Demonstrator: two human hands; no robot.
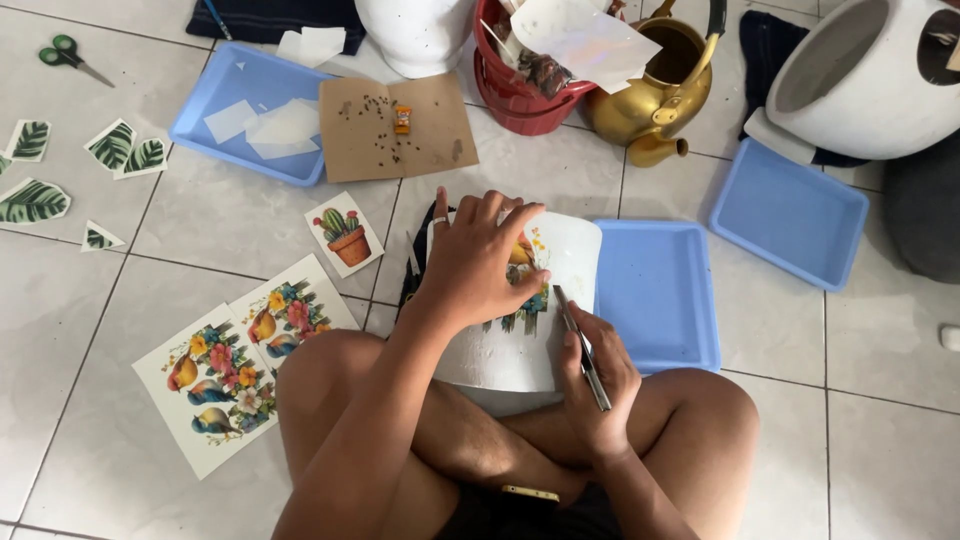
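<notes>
I sit cross-legged on a glossy pale tiled floor (pixel 900 440). A smooth white pot (pixel 520 345) lies on its side across my lap at the centre of the frame, its matte curved wall facing up. My left hand (pixel 480 265) lies flat on it with fingers spread, pressing a colourful printed picture (pixel 530 295) of fruit and flowers against the wall; nothing is pinched in that grip. My right hand (pixel 598 385), just below and to the right, has its grip closed around slim metal tweezers (pixel 582 345), whose tips touch the pot near the picture's edge.

Three shallow blue plastic trays are counted: one (pixel 655 295) just right of the pot, one (pixel 790 212) at right, one (pixel 250 110) at upper left holding white paper scraps. Two glossy sheets of flower prints (pixel 240 355) lie at lower left, a small cactus print (pixel 345 235) above them. Five leaf cut-outs (pixel 115 148) lie at far left, green-handled scissors (pixel 65 55) in the upper left corner. Along the top: brown cardboard (pixel 395 130), a red bucket (pixel 525 95), a brass-coloured kettle (pixel 660 95), and two more white pots.
</notes>
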